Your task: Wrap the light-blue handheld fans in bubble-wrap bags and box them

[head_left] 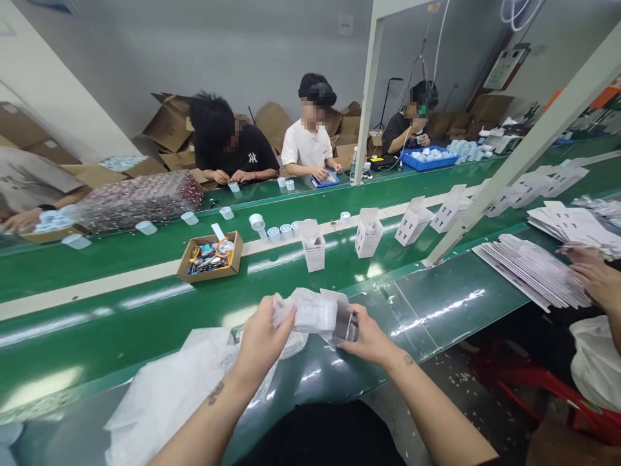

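My left hand (264, 333) is closed on a bundle wrapped in white translucent packing material (313, 313). What is inside the wrap cannot be made out. Against the bundle's right end is a small white carton (342, 323), which my right hand (367, 336) grips by its side. The carton lies tilted, with a flap raised and its grey inside showing. Whether the bundle's end is inside the carton or only against it is hard to tell. Below my left arm lie white sheets of wrapping (169, 388) on the table edge.
Several open white boxes (314, 252) stand along the green conveyor (121, 317). A cardboard tray of tools (233, 264) sits to the left. Flat cartons (538, 272) lie stacked at right beside a neighbour's hand (594, 275). A white post (478, 210) rises nearby. Co-workers sit opposite.
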`<state>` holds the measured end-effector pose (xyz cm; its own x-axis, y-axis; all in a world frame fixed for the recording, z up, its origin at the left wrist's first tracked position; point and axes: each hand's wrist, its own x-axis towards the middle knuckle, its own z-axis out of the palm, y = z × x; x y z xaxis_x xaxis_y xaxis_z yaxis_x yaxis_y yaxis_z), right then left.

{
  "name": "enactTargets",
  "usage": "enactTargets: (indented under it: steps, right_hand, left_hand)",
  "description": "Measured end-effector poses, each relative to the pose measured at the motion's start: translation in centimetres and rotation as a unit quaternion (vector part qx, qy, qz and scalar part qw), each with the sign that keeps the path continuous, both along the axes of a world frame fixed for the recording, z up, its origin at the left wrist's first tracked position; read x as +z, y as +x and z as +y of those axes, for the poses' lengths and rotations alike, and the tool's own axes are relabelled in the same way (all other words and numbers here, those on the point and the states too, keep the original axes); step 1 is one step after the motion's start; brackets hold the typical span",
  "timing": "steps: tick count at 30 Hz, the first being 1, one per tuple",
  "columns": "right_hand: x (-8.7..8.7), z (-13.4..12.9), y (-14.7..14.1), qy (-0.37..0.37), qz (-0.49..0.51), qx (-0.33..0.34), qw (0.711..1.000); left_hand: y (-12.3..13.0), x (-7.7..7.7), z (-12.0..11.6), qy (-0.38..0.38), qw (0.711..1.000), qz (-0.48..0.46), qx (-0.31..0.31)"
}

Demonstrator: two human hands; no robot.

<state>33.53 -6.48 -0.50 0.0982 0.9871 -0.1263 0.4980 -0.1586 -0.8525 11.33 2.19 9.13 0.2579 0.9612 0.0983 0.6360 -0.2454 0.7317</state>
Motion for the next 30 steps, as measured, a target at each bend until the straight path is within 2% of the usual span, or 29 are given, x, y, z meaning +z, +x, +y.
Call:
enactTargets:
  steps: [3, 6, 8, 11, 14, 17, 19, 22, 24, 25, 27, 29, 30]
  right_hand:
    - [-0.2, 0.2, -0.2, 0.026, 0.004, 0.008, 1.000]
    - [-0.8, 0.2, -0.2, 0.052, 0.011, 0.005, 0.999]
    - [-1.2, -0.1, 0.0, 0.065, 0.020, 0.007, 0.998]
    - [-1.7, -0.7, 0.7, 0.064, 0.057, -0.008, 0.996]
    - [-2.1, -1.2, 1.2, 0.068, 0.065, -0.028, 0.995]
    - [-2.5, -1.6, 1.3, 0.076, 0.086, -0.047, 0.992]
    - [-2.8, -1.8, 1.2, 0.066, 0.121, -0.049, 0.989]
    - [-2.7, -1.7, 1.2, 0.056, 0.141, -0.030, 0.988]
    - [-1.7, -1.0, 1.6, 0.049, 0.135, -0.011, 0.990]
    - [-1.0, -0.2, 1.9, 0.045, 0.131, -0.004, 0.990]
    - [1.0, 2.1, 2.5, 0.046, 0.119, 0.006, 0.992]
    - [3.1, 5.7, 2.6, 0.065, 0.098, 0.020, 0.993]
    - [4.0, 7.9, 2.4, 0.077, 0.084, 0.035, 0.993]
  left_hand:
    - [1.4, -0.1, -0.8, 0.105, 0.982, 0.110, -0.112]
    - [4.2, 0.1, -1.7, 0.119, 0.937, 0.219, -0.244]
    - [6.2, 0.3, -1.9, 0.102, 0.913, 0.294, -0.264]
    - [8.2, 0.2, -2.1, 0.082, 0.891, 0.370, -0.250]
    - [8.5, -1.3, -3.1, 0.103, 0.882, 0.355, -0.292]
    - [7.8, -4.1, -4.7, 0.154, 0.868, 0.306, -0.359]
    - [7.3, -5.6, -5.3, 0.159, 0.859, 0.310, -0.375]
    - [6.8, -6.3, -4.8, 0.158, 0.865, 0.298, -0.372]
    - [5.9, -6.0, -3.7, 0.171, 0.895, 0.228, -0.343]
    - [5.2, -6.0, -2.9, 0.173, 0.918, 0.192, -0.302]
    - [3.6, -6.6, -1.3, 0.139, 0.961, 0.171, -0.168]
    - [1.9, -8.4, 0.0, 0.041, 0.972, 0.229, -0.038]
    - [1.3, -9.7, 0.4, -0.020, 0.962, 0.271, -0.011]
